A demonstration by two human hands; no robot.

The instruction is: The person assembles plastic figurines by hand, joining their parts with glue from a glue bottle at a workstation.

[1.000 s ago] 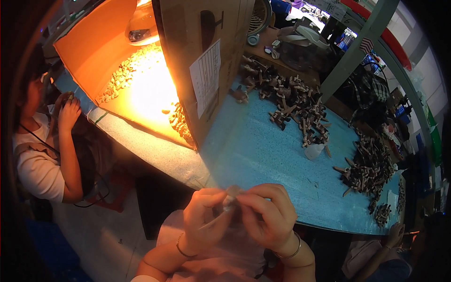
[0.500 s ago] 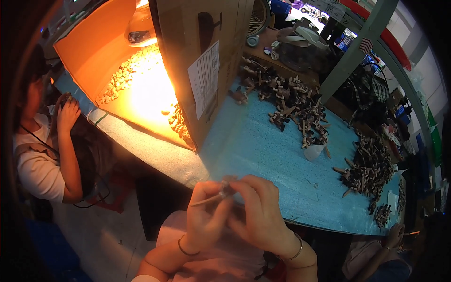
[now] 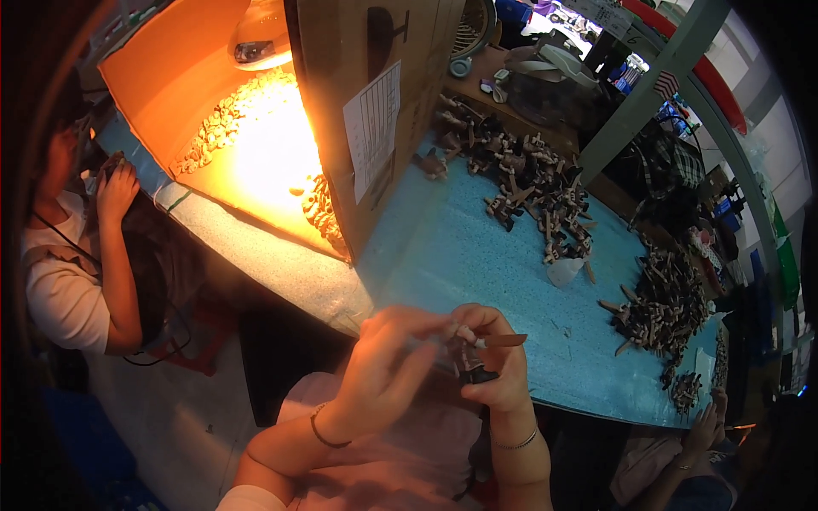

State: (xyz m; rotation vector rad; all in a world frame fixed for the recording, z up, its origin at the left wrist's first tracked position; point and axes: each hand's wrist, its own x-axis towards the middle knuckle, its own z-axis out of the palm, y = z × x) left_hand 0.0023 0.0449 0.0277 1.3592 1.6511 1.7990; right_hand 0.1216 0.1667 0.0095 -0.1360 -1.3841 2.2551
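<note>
Head view, small figurine (image 3: 465, 358), dark bottom (image 3: 482, 376), brown strip (image 3: 506, 341)

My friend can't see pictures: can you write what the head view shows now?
A person's right hand holds a small figure with a brown, blade-like piece, the blurred left hand close beside it. Beyond lies a blue table with heaps of dark pieces; at left, a lamp lights small parts in a cardboard box.

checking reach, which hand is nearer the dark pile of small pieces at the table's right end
Right: the right hand is left of the pile and lower in the picture; the left hand is even farther left, also lower.
</note>
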